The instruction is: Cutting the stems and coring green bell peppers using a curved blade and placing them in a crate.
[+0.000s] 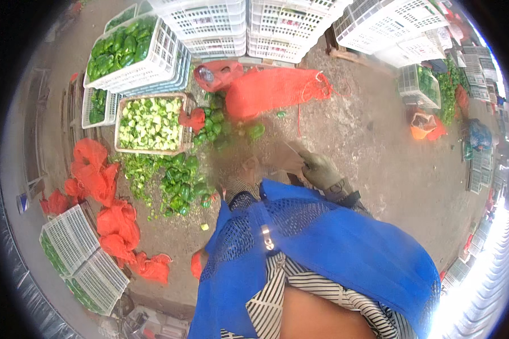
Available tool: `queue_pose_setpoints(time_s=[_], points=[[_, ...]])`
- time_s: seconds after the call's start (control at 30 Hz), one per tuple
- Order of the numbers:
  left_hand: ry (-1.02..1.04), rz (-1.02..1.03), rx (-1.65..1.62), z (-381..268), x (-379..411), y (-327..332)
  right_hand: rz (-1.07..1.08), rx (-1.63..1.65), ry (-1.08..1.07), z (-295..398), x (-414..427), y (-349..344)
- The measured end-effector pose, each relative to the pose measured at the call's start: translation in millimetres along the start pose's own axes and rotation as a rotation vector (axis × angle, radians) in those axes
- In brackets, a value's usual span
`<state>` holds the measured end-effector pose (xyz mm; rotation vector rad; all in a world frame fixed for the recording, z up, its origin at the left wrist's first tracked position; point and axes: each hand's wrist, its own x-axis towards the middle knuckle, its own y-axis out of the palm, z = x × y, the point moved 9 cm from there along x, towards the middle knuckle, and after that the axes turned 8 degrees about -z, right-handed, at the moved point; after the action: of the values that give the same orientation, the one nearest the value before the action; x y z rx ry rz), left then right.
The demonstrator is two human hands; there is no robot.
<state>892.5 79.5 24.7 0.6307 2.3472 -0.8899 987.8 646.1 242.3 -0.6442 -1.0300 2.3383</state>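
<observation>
My right hand (pixel 320 169), in a greyish-brown glove, is closed round a knife (pixel 292 148) whose thin blade points up and to the left. My left hand (pixel 252 164) is behind a blurred patch in front of the striped sleeve; whether it holds anything does not show. Beyond the hands, a green bell pepper (pixel 255 131) lies on the floor near a full red mesh sack (pixel 271 91). More green peppers (pixel 182 184) are heaped to the left, beside green trimmings (pixel 140 173). Behind them stands a crate (pixel 150 151) full of pale green cut pieces, with red mesh on its right rim.
Stacked white plastic crates (pixel 216 44) stand at the back. A crate of whole green peppers (pixel 152 68) tops a stack at back left. Crumpled red mesh sacks (pixel 118 229) and lidded crates (pixel 85 258) lie left. Another white crate (pixel 418 95) stands at right beside leafy greens (pixel 451 84).
</observation>
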Motion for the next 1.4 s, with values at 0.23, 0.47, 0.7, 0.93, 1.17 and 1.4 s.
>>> queue_pose_setpoints(time_s=[0.23, 0.47, 0.7, 0.93, 1.17, 1.4], points=[[-0.315, -0.247, -0.433, -115, 5, -55, 0.097, 0.032, 0.002, 13, 19, 10], [-0.42, -0.255, -0.288, -92, -26, -47, 0.187, 0.135, 0.065, 23, 59, 11], [-0.583, -0.279, -0.407, -93, -94, 36, 0.147, 0.179, -0.067, 15, 142, 28], [-0.778, -0.354, -0.458, -108, -132, 119, 0.573, -0.126, -0.043, -58, 240, 97], [-0.781, -0.334, -0.407, -235, -52, 134, 0.534, -0.312, -0.01, -139, 362, 139], [-0.751, -0.222, -0.241, -243, 6, 130, 0.62, -0.454, -0.214, -136, 424, 297]])
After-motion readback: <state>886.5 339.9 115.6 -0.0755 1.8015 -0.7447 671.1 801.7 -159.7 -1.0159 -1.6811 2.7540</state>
